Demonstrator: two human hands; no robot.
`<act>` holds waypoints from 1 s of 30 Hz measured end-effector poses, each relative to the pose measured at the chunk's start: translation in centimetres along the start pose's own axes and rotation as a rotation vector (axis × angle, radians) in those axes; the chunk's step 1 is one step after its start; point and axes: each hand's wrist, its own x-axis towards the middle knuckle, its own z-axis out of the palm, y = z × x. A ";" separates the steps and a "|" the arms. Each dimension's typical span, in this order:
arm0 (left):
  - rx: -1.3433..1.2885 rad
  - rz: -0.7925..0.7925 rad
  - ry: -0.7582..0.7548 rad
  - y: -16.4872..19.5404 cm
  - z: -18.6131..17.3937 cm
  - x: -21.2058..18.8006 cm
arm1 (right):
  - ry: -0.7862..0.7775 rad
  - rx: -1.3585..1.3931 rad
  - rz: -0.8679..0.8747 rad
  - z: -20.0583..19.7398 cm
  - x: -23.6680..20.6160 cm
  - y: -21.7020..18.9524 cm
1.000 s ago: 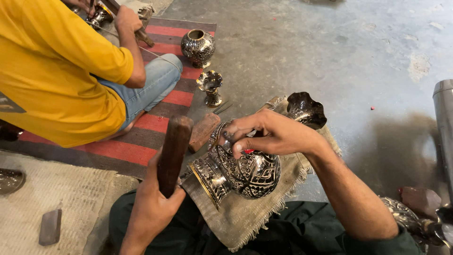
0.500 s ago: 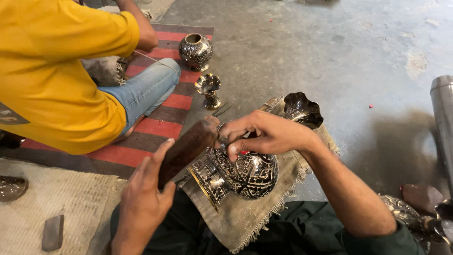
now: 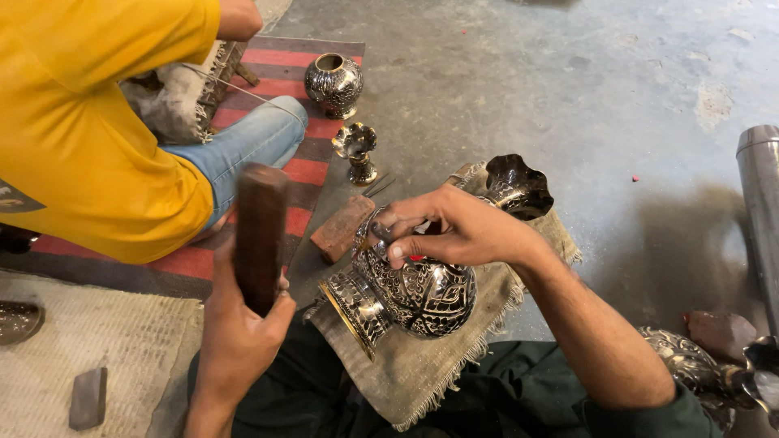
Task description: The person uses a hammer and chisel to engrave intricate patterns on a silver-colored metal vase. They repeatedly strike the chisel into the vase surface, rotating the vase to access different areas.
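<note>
The left hand, fingers clamped on the wooden mallet, has raised it upright again; right hand fingers pinch a chisel against the engraved vase at centre frame.

The left hand sits low in the frame, left of centre, its forearm rising from the bottom edge. The fingers are curled shut into a fist, thumb side up, wrist straight. The right arm comes in from the lower right, bare forearm slanting up toward the middle. The right hand is palm-down at centre frame, wrist slightly bent, fingertips pinched together and pointing left.
</note>
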 end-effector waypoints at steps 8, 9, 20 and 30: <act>0.114 -0.119 -0.115 1.5 -0.6 1.2 | 0.001 0.004 -0.025 0.0 0.2 0.4; 0.197 0.052 -0.086 1.6 -0.6 1.3 | 0.001 0.004 -0.023 0.0 0.2 0.3; 0.053 0.096 -0.036 1.3 -0.8 1.4 | -0.008 0.077 0.013 -0.2 0.2 -0.1; 0.344 0.236 -0.026 1.1 -0.7 1.8 | -0.031 0.071 -0.014 -0.3 0.3 -0.3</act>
